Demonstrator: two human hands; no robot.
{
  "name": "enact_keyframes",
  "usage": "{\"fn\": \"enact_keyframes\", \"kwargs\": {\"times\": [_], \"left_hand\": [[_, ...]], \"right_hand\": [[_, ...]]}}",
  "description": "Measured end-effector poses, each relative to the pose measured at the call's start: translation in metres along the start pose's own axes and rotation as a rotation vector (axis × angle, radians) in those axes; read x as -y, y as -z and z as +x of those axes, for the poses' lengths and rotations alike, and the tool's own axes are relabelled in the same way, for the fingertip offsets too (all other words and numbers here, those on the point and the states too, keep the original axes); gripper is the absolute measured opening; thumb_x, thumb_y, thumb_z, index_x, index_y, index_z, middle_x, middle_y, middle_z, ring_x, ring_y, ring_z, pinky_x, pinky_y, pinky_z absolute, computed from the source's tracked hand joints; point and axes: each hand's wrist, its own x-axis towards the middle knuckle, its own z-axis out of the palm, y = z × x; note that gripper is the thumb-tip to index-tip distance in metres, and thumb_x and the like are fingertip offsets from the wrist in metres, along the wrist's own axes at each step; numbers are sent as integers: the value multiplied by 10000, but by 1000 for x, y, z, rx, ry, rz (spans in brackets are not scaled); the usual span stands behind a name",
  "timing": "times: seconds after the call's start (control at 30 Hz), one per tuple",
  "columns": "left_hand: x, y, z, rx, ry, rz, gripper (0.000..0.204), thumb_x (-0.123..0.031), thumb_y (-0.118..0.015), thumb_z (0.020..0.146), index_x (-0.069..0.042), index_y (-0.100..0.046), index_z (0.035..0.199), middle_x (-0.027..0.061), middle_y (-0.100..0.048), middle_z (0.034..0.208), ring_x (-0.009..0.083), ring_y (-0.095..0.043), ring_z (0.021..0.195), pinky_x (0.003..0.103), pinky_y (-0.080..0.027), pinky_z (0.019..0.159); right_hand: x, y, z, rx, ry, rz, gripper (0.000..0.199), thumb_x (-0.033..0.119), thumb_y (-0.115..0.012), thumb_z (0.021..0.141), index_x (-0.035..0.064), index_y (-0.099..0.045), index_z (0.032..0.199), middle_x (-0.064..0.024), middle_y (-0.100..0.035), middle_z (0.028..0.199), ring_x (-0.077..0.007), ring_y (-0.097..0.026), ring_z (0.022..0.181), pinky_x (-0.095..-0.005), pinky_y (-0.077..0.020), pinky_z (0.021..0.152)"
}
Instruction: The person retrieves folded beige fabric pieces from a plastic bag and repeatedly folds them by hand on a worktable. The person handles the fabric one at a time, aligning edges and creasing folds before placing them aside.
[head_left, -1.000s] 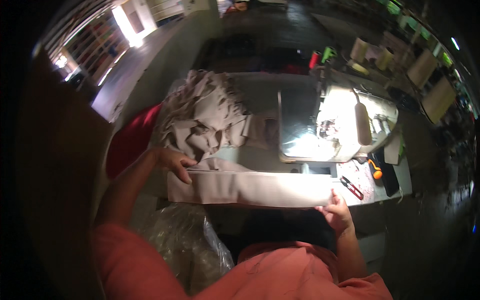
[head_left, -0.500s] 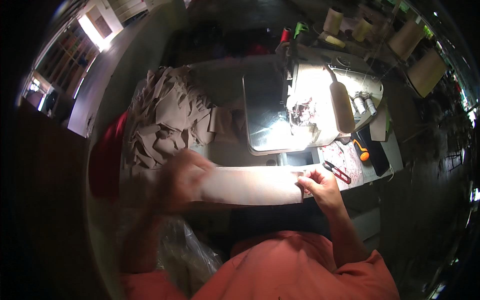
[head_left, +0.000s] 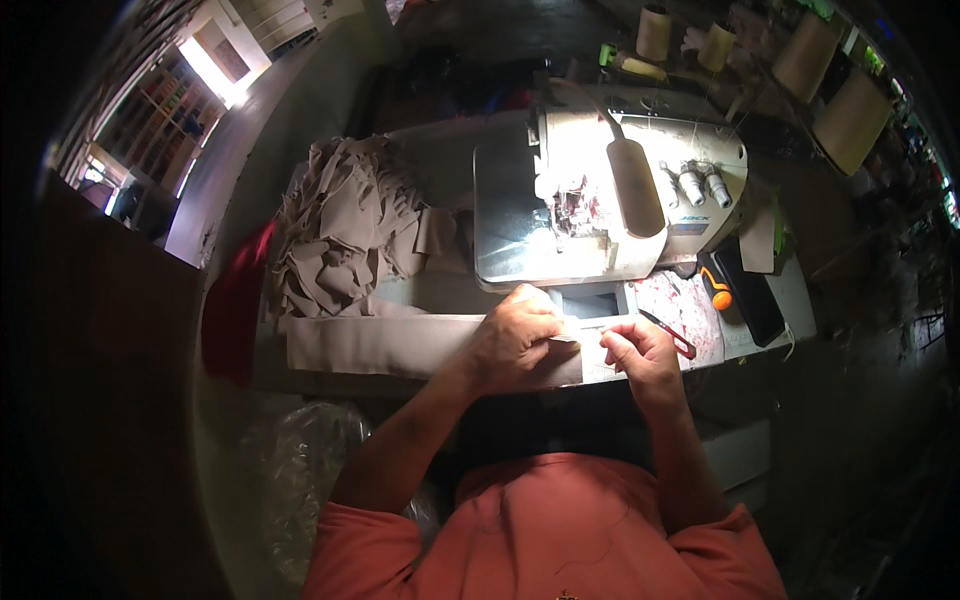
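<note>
Where the front edge of the table [head_left: 330,385] meets the person's lap, a long beige fabric strip [head_left: 380,345] lies flat, running left to right. Plain colour, smooth, folded or layered lengthwise; its left end is square-cut, its right end sits under the hands, just in front of the sewing machine [head_left: 600,200].

Left hand [head_left: 515,335]: palm down on the strip's right portion, fingers curled narrow, tips pinching the cloth edge. Right hand [head_left: 640,355]: just beside the left, fingers drawn close together on the strip's right end; exactly how much cloth is between them cannot be told from here. The two hands are near each other but apart.

Behind the strip, a heap of cut beige pieces [head_left: 345,225] is piled on the table's left side, touching the strip's far edge. A red-handled tool [head_left: 668,333] lies just right of the right hand. A red cloth [head_left: 232,320] hangs off the table's left edge.
</note>
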Motion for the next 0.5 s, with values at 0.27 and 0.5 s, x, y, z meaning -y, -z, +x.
{"fn": "enact_keyframes", "kwargs": {"times": [0.27, 0.5], "left_hand": [[-7, 1, -5, -96, 153, -39, 59, -72, -590, 710, -35, -578, 754, 78, -534, 702, 233, -514, 681, 315, -417, 661], [-2, 0, -1, -168, 90, -44, 61, -21, -605, 692, -12, -584, 749, 104, -541, 690, 234, -523, 656, 301, -426, 617]], "right_hand": [[-2, -6, 3, 247, -140, 22, 162, 138, -564, 801, -14, -578, 853, 14, -532, 649, -33, -449, 572, -179, -367, 512], [-6, -9, 7, 260, -272, 275, 154, 144, -552, 811, 0, -564, 863, 9, -528, 637, -23, -446, 537, -155, -338, 444]]}}
